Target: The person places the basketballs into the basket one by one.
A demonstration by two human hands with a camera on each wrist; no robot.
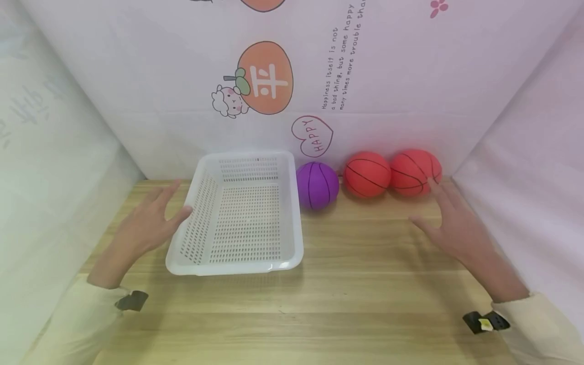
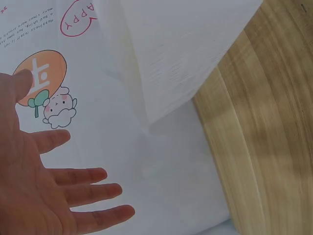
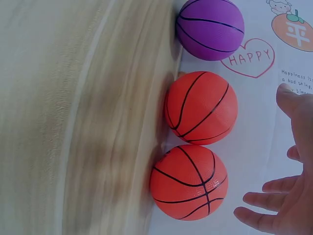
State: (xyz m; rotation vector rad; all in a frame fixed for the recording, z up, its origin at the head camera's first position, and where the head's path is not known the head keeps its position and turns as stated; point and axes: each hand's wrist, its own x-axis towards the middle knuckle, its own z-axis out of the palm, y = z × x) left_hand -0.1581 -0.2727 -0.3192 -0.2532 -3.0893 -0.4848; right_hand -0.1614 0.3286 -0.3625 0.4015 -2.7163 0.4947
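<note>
My left hand (image 1: 148,220) is spread beside the left rim of a white plastic basket (image 1: 296,223), its thumb overlapping the rim in the head view. The left wrist view shows that hand (image 2: 54,181) with fingers straight and nothing in them. On the right, my other hand (image 1: 456,223) hovers with fingers extended, close to the rightmost red ball (image 1: 412,170). A second red ball (image 1: 367,175) sits against it, and a purple ball (image 1: 318,186) stands between that one and the basket. All three carry black basketball lines. In the right wrist view the right hand (image 3: 293,196) holds nothing.
The basket and balls stand at the back of a wooden table (image 1: 319,314), along a white printed cloth wall (image 1: 388,101). White cloth also hangs at the left side (image 1: 55,142) and right side (image 1: 529,167).
</note>
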